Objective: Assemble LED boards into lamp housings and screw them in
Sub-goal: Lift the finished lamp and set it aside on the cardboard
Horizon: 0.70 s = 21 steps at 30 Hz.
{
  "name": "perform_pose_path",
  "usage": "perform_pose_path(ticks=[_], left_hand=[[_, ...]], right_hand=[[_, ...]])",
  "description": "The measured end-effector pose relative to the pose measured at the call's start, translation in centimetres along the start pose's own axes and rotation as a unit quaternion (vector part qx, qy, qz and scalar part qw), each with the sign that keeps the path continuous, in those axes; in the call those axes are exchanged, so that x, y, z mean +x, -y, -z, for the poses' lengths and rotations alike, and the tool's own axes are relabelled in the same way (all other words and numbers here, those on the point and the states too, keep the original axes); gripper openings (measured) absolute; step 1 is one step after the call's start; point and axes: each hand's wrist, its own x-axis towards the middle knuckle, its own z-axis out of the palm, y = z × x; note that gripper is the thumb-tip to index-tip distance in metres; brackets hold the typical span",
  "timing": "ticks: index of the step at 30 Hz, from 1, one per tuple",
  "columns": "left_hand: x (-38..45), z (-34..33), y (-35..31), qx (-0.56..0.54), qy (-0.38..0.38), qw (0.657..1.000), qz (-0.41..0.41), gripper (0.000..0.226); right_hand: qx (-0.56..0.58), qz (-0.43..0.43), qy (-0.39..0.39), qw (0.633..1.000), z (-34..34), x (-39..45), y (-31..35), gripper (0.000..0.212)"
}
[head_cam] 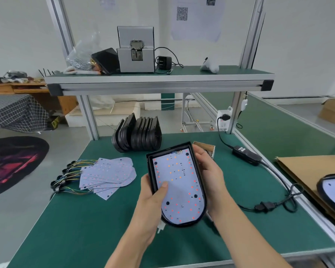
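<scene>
- At the far left of the green bench (108,225) I see a fanned pile of loose LED boards (107,176), their coloured wire leads trailing off to the left. None of these sits in a housing yet, so I judge most of the work is still ahead.
- Behind them, toward the middle, stands a row of empty black lamp housings (138,135) on edge, also waiting.
- My left hand (153,198) grips the left rim of the lamp housing (201,187) held above the bench, its thumb pressed flat onto the LED board (179,186) inside.
- That board lies within the housing walls, wires bunched at the top edge. It looks seated or nearly so; whether any screw holds it I cannot tell, though a small metallic dot shows near the rounded end.
- My right hand (209,169) wraps the housing's right rim, fingers curled round the edge.
- Just behind that hand, a small cardboard box (206,148) holds what look like screws. I see no screwdriver on the bench, so screwing down seems still to come.
- At the far right edge, another housing with a board (333,192) fitted rests on brown cardboard (298,171): probably one finished unit.
</scene>
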Motion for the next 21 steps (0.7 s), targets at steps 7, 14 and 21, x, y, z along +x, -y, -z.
perform_pose_path(ticks=[7,14,21], left_hand=[[1.1,-1.9,-0.6,0.142,0.011,0.989,-0.046,0.019],[2.7,-8.8,-0.5,0.237,0.098,0.961,-0.104,0.032],[5.2,-19.5,-0.4,0.425,0.264,0.856,-0.13,0.016]], right_hand=[[-0.177,-0.028,0.054,0.982,5.3,-3.6,1.2,0.041],[-0.285,0.137,-0.071,0.946,9.7,-7.0,2.1,0.032],[-0.252,0.22,-0.27,0.903,15.4,-8.8,6.5,0.044]])
